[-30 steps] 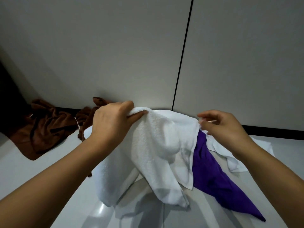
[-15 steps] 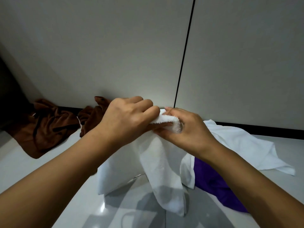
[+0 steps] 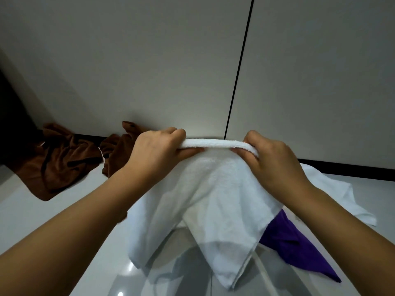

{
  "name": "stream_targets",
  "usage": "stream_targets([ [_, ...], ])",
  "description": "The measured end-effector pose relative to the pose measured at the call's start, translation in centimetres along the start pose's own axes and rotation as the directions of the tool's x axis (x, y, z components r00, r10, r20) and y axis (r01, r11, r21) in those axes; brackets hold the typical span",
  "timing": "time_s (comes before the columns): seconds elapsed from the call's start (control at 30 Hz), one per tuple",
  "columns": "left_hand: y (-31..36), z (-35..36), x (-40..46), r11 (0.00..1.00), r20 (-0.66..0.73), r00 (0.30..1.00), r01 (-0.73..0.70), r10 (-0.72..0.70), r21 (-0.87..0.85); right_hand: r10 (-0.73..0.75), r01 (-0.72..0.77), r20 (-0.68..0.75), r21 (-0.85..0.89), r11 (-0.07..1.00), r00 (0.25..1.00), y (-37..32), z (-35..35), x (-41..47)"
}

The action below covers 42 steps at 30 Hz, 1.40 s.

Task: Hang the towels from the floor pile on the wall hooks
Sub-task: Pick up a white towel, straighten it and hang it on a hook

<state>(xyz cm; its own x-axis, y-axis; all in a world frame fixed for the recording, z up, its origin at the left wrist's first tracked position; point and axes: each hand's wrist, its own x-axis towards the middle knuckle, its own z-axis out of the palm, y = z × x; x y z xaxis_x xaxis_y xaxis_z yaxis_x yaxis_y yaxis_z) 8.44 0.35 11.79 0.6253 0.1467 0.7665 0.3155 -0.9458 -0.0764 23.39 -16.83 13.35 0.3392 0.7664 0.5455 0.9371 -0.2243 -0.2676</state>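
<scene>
Two hands stretch the rolled edge of a white towel above the floor pile.

The left hand [image 3: 159,151] and the right hand [image 3: 275,161] each curl their fingers and thumb round the thick top edge of the white towel [image 3: 215,195], pulling it into a short taut band between them, held up in front of the grey wall [image 3: 149,60]. The rest of the towel hangs down in two pointed folds over the glossy floor [image 3: 42,221]. Behind it on the floor lie a purple towel [image 3: 288,240] and another white towel [image 3: 333,189]. A crumpled brown towel [image 3: 59,159] lies against the wall, well apart to the left.
</scene>
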Motion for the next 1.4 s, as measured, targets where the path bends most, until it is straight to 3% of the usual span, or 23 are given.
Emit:
stream_targets([
  [0.1, -0.3, 1.5, -1.0, 0.988, 0.064, 0.991, 0.121, -0.115, -0.100, -0.099, 0.094, -0.032, -0.136, 0.986, 0.995, 0.7, 0.3, 0.4],
  [0.2, -0.5, 2.9, -1.9, 0.981, 0.092, 0.984, 0.159, -0.150, -0.108, -0.064, 0.069, 0.037, -0.153, 0.986, 0.997, 1.6, 1.9, 0.5],
  [0.4, -2.9, 5.7, -1.1, 0.997, 0.178, 0.984, -0.044, 0.033, 0.056, -0.060, 0.081, 0.107, -0.210, 0.974, 0.992, 3.4, 6.1, 1.5],
  [0.63, -4.9, 3.4, 6.4, 0.989, 0.340, 0.932, -0.146, 0.128, 0.026, -0.168, 0.204, 0.146, -0.276, 0.939, 0.975, 4.7, 2.7, 7.2],
  [0.9, -6.6, -8.2, 23.9, 0.995, 0.288, 0.954, -0.097, 0.088, 0.020, -0.193, 0.208, 0.080, -0.267, 0.941, 0.978, 0.9, -14.8, 20.2],
  [1.1, -5.2, -22.0, 39.4, 0.997, 0.217, 0.975, -0.060, 0.050, 0.039, -0.190, 0.211, 0.094, -0.343, 0.915, 0.977, -3.9, -33.7, 30.3],
  [1.27, -1.5, -32.8, 50.0, 0.995, 0.185, 0.980, -0.089, 0.079, 0.050, -0.084, 0.101, 0.067, -0.309, 0.946, 0.994, -7.6, -48.3, 33.7],
  [1.4, 0.8, -39.6, 55.3, 0.987, 0.150, 0.978, -0.155, 0.147, 0.038, -0.090, 0.109, 0.066, -0.402, 0.909, 0.994, -10.9, -57.2, 33.8],
])
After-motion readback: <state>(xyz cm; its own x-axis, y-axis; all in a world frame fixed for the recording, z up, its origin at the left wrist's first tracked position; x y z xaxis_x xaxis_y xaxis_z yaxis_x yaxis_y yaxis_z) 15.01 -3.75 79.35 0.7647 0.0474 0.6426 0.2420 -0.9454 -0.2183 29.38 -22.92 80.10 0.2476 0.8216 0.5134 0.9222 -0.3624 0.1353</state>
